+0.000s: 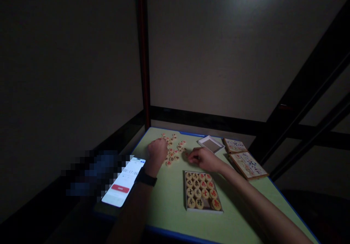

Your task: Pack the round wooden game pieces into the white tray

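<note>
Loose xiangqi pieces (171, 151), round and pale with red or black characters, lie scattered on the green table (166, 196). My left hand (158, 151) is at the left edge of this scatter, fingers curled down and mostly hidden behind its back. My right hand (202, 159) is just right of the pieces, its fingertips bent together low over the table; whatever they hold does not show. Nearer to me, an open box (186, 193) holds xiangqi pieces in rows, black characters on the left and red on the right. One gap shows in its nearest row.
A lit phone (115, 199) with a running timer lies left of my left forearm. Toward the back is an upturned white box lid (200, 142). Two decorated boxes (248, 165) lie along the right edge. Walls stand behind the table and to its left.
</note>
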A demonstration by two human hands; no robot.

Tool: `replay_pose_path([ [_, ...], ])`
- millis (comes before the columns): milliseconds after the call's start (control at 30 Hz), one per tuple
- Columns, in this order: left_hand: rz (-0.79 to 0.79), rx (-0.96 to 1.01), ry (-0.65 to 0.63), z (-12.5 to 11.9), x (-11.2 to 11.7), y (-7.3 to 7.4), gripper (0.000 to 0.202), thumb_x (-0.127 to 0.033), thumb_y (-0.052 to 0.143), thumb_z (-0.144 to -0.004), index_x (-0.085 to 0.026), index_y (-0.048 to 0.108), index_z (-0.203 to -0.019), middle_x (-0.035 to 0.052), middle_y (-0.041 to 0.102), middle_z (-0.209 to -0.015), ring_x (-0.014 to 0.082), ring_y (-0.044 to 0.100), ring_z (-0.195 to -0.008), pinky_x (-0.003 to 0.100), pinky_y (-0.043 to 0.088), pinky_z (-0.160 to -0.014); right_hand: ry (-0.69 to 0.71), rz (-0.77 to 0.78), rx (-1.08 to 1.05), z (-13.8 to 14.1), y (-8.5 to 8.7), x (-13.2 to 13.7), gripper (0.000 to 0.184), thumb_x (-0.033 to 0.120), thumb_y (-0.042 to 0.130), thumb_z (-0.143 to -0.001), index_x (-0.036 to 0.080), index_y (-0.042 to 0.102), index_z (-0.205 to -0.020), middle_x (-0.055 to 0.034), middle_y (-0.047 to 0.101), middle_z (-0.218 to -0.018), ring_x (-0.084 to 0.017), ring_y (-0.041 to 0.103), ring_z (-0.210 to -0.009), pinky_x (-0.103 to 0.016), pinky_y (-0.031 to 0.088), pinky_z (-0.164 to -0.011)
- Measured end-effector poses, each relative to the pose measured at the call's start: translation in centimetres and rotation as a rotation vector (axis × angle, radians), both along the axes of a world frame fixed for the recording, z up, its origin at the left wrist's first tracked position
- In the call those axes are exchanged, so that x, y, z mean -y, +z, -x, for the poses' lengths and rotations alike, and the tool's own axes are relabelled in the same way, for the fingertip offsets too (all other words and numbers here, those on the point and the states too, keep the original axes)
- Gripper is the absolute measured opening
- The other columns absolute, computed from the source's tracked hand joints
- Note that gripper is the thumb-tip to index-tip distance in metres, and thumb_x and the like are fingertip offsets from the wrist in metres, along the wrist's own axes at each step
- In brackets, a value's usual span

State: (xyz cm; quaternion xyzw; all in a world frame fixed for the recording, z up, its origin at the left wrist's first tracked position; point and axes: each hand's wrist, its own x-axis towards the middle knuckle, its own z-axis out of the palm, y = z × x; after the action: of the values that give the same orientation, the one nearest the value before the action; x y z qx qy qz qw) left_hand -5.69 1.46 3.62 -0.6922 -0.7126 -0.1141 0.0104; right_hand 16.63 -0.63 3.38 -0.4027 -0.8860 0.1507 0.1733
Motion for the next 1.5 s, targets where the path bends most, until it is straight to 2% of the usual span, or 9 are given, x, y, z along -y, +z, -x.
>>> replay_pose_path([
  [100,0.001,-0.017,-0.013,0.0,-0.1,-0.4,0.032,-0.013,0.042,-0.092,-0.017,0.071,-0.104,0.0162,0.072,-0.105,0.0267,0.07,-0.097,0.032,0.051,-0.076,0.077,-0.063,0.103,2.6,-0.1,-1.4,0.029,-0.002,0.057,-0.072,0.017,0.076,-0.081,-0.0037,0.073,-0.082,-0.015,0.063,-0.074,-0.023,0.043,-0.07],
  [233,-0.018,-0.026,0.018,0.4,-0.4,-0.5,0.034,-0.007,0.04,-0.089,-0.015,0.071,-0.102,0.016,0.072,-0.102,0.0268,0.07,-0.096,0.031,0.052,-0.075,0.139,-0.092,0.198,5.1,-0.1,-3.1,0.029,0.002,0.061,-0.075,0.019,0.077,-0.093,-0.0055,0.076,-0.094,-0.018,0.066,-0.087,-0.024,0.044,-0.078],
  [433,-0.095,0.015,0.093,1.2,-0.9,-0.6,0.031,-0.009,0.041,-0.088,-0.015,0.07,-0.101,0.0157,0.071,-0.1,0.0293,0.07,-0.095,0.033,0.052,-0.072,0.079,-0.155,0.331,7.0,-0.2,-4.7,0.031,0.008,0.058,-0.079,0.022,0.076,-0.1,-0.007,0.075,-0.103,-0.021,0.067,-0.093,-0.026,0.045,-0.077],
  [667,-0.122,0.043,0.065,0.9,-0.9,-0.6,0.035,-0.011,0.038,-0.091,-0.014,0.07,-0.104,0.0174,0.07,-0.101,0.0292,0.07,-0.094,0.033,0.051,-0.071,0.108,-0.131,0.405,8.4,0.4,-4.6,0.035,0.008,0.055,-0.082,0.024,0.073,-0.106,-0.0047,0.073,-0.117,-0.02,0.064,-0.109,-0.024,0.045,-0.078],
  [933,-0.122,0.045,0.075,1.0,-0.9,-0.6,0.034,-0.012,0.039,-0.091,-0.015,0.071,-0.102,0.0162,0.071,-0.1,0.0286,0.07,-0.094,0.032,0.05,-0.069,0.03,-0.137,0.446,9.2,0.0,-4.1,0.023,0.011,0.052,-0.085,0.02,0.07,-0.096,-0.0087,0.075,-0.098,-0.022,0.067,-0.09,-0.027,0.041,-0.069],
  [1167,-0.083,0.059,0.076,1.0,-0.7,-0.1,0.033,-0.014,0.04,-0.092,-0.015,0.07,-0.105,0.0165,0.07,-0.102,0.028,0.069,-0.096,0.031,0.049,-0.072,-0.027,-0.181,0.349,7.4,0.2,-5.3,0.031,0.012,0.056,-0.085,0.011,0.06,-0.116,-0.014,0.07,-0.105,-0.021,0.062,-0.091,-0.026,0.04,-0.074],
  [1267,-0.084,0.067,0.079,0.9,-0.7,0.0,0.032,-0.016,0.04,-0.093,-0.015,0.07,-0.105,0.0158,0.071,-0.104,0.0267,0.069,-0.095,0.03,0.048,-0.072,-0.009,-0.179,0.35,7.3,0.3,-6.4,0.023,0.008,0.061,-0.078,0.012,0.066,-0.1,-0.0117,0.069,-0.096,-0.022,0.06,-0.093,-0.026,0.04,-0.076],
  [1367,-0.094,0.073,0.077,0.9,-0.7,-0.1,0.034,-0.018,0.039,-0.095,-0.015,0.071,-0.104,0.0156,0.071,-0.104,0.0262,0.069,-0.094,0.03,0.049,-0.073,0.045,-0.17,0.365,8.2,0.0,-6.8,0.018,0.002,0.058,-0.075,0.015,0.068,-0.084,-0.0083,0.07,-0.086,-0.021,0.06,-0.094,-0.024,0.04,-0.078],
  [1500,-0.106,0.077,0.064,0.8,-0.7,-0.2,0.036,-0.019,0.037,-0.095,-0.015,0.071,-0.106,0.0162,0.07,-0.102,0.0266,0.069,-0.094,0.031,0.049,-0.073,0.064,-0.156,0.386,9.4,-0.7,-6.5,0.022,0.002,0.053,-0.08,0.015,0.07,-0.085,-0.0101,0.073,-0.09,-0.02,0.063,-0.09,-0.025,0.041,-0.077],
])
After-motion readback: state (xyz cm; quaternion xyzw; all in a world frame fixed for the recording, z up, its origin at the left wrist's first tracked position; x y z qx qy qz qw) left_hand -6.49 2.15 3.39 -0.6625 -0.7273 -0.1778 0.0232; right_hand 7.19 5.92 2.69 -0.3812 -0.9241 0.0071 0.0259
